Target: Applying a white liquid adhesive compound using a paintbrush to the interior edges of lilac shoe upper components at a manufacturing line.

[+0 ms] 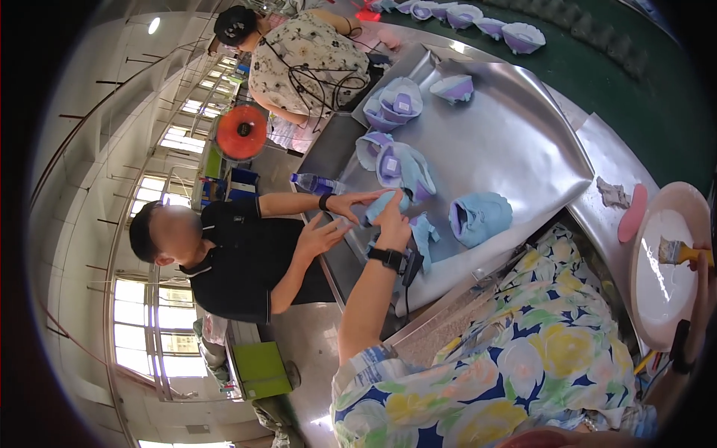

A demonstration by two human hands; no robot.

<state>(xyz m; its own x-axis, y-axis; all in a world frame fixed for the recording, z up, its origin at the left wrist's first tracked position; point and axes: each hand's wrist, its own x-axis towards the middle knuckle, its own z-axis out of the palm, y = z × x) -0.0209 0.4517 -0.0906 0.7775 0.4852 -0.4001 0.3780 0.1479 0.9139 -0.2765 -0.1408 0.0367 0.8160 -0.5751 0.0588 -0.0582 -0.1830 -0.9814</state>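
Left grip (pixel 391 224) closed around a blue piece (pixel 381 207), beside a co-worker's hand (pixel 351 201); right grip (pixel 702 278) holding a brush (pixel 674 252) over a bowl (pixel 686 193). Unheld pieces (pixel 403 166) wait beyond the left; which are brushed, I can't tell. The held one is half-hidden, the right grip dim.

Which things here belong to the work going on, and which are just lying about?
Likely part of the work:
brush, in the right hand
oval tray of white liquid
blue fabric pieces, one at the left hand

Seemingly just lying about:
plastic bottle
crumpled grey scrap
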